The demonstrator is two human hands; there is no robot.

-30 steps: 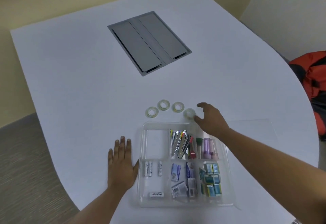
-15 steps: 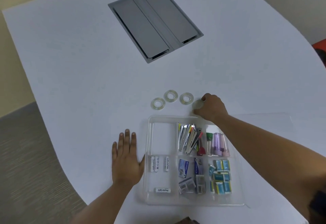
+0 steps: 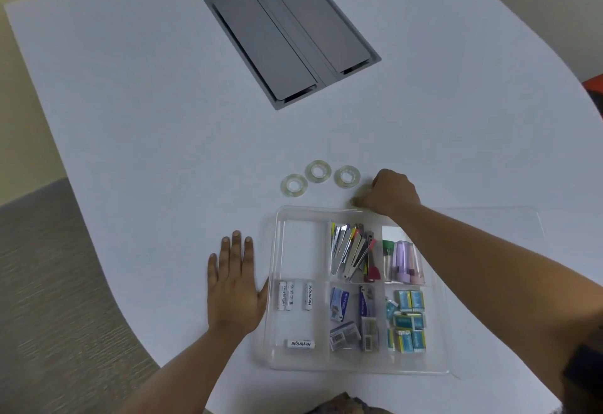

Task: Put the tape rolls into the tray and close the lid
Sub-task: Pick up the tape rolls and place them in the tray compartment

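While the left hand (image 3: 233, 286) lies flat on the white tabletop (image 3: 163, 120), fingers spread, its thumb touching the left wall of the clear tray (image 3: 272, 283), the right hand (image 3: 390, 195) is curled into a closed fist just beyond the tray's far rim; what its fingers grip, I cannot tell. Three tape rolls (image 3: 347, 176) lie flat on the tabletop in a row, left of that fist and just beyond the tray, whose far-left compartment holds nothing.

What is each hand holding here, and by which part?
The left hand lies flat on the table, holding nothing. The right hand is curled shut; whether it holds anything cannot be told.
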